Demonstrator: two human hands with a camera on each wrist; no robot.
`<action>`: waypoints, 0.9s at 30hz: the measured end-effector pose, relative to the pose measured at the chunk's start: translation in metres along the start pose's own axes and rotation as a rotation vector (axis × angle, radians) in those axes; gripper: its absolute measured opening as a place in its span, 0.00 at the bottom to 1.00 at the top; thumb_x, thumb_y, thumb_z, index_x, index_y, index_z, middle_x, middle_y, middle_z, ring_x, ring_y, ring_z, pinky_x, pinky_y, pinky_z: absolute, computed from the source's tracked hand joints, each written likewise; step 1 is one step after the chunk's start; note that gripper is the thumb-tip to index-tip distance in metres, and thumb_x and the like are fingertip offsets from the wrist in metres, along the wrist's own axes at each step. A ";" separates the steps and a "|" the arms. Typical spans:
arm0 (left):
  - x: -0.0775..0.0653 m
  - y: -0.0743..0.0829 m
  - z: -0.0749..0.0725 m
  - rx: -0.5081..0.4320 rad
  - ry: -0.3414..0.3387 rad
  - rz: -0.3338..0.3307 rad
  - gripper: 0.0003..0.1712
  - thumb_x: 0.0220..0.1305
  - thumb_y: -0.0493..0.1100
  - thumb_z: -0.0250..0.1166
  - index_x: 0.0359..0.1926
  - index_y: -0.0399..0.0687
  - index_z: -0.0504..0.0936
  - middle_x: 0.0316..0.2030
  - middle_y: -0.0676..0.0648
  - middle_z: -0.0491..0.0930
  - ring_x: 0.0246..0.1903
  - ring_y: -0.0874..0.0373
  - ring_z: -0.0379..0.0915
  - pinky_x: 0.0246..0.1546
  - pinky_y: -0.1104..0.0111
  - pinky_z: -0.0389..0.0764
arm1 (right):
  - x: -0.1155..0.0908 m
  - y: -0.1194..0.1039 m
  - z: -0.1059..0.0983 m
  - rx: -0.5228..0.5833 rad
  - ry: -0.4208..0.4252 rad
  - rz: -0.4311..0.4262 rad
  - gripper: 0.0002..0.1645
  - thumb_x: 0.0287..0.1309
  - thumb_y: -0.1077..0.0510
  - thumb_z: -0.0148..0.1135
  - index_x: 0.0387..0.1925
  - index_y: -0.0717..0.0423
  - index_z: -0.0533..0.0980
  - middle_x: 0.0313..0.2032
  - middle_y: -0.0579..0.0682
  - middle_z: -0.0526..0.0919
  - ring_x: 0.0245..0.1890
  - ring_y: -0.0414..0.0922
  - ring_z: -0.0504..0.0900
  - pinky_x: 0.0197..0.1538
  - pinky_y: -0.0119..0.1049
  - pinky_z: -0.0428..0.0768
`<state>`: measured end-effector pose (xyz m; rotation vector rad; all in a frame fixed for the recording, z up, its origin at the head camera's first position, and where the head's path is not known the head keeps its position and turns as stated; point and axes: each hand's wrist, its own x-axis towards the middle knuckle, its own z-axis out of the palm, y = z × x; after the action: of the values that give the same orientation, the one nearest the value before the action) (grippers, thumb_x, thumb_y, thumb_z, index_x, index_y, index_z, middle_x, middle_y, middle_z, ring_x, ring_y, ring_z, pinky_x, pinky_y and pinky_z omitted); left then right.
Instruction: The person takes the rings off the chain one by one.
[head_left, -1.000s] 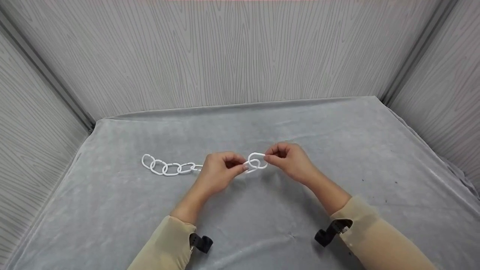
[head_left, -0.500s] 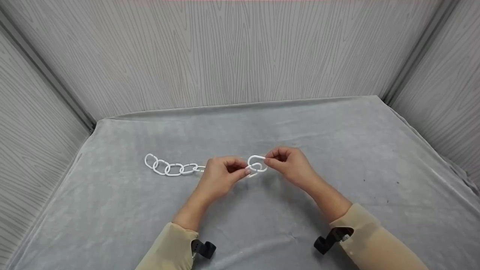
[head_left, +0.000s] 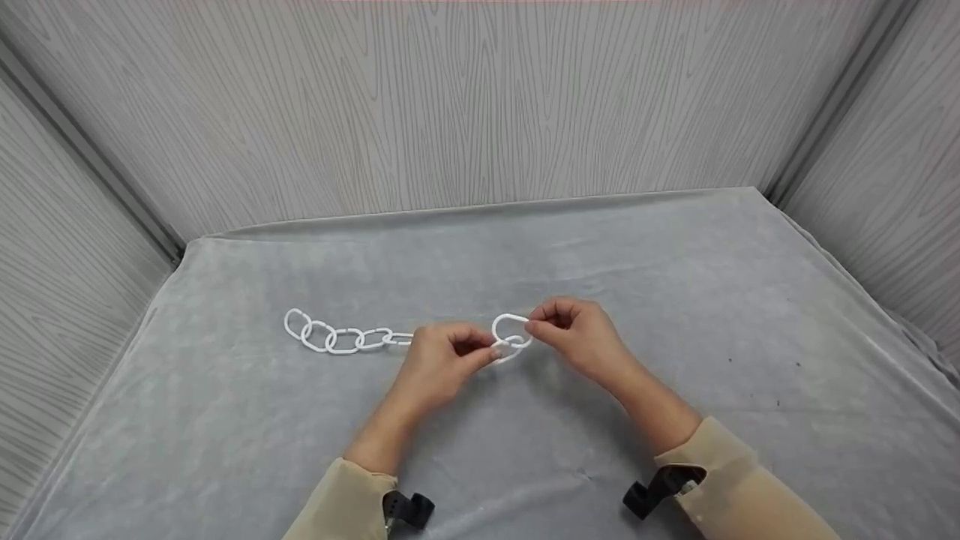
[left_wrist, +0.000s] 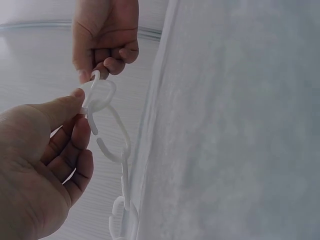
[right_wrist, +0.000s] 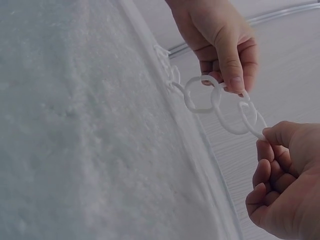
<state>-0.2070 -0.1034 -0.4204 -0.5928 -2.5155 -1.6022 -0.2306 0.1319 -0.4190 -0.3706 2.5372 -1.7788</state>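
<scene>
A chain of white links (head_left: 345, 341) lies across the cloth in the head view, running from the left toward my hands. My left hand (head_left: 439, 364) pinches a link near the chain's right end between thumb and fingers and hides part of the chain. The end link (head_left: 510, 316) hooks through that one, and my right hand (head_left: 581, 337) pinches its right side between thumb and index finger. Seen from the left wrist, one link (left_wrist: 125, 135) below my left fingers has a narrow gap in its loop. In the right wrist view the end link (right_wrist: 248, 125) slants down to my right fingertips.
Grey cloth (head_left: 675, 262) with slight wrinkles covers the table. Pale wood-grain panels (head_left: 480, 105) stand behind it and at both sides. A few dark specks lie on the cloth at the right. Each sleeve carries a black wrist mount (head_left: 411, 511).
Both hands have come slightly nearer the person, still pinching the same links. The end link has shifted a little left and now overlaps the neighbouring link lower down.
</scene>
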 end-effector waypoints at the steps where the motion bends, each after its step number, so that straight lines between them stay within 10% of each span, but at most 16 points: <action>1: 0.000 0.000 0.000 0.000 0.003 0.006 0.02 0.62 0.38 0.79 0.35 0.45 0.92 0.30 0.54 0.88 0.29 0.62 0.80 0.32 0.71 0.80 | 0.000 0.000 0.000 0.004 0.003 0.002 0.06 0.67 0.58 0.73 0.39 0.58 0.86 0.33 0.49 0.85 0.32 0.44 0.77 0.35 0.33 0.75; 27: -0.002 -0.007 0.001 -0.024 0.034 0.016 0.02 0.62 0.35 0.78 0.34 0.45 0.92 0.29 0.54 0.88 0.29 0.62 0.80 0.33 0.71 0.80 | 0.000 0.004 0.005 0.043 0.050 0.016 0.04 0.65 0.61 0.73 0.40 0.59 0.86 0.33 0.49 0.86 0.33 0.45 0.78 0.35 0.31 0.76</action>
<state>-0.2075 -0.1057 -0.4280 -0.5815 -2.4651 -1.6248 -0.2307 0.1289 -0.4248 -0.3065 2.5227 -1.8567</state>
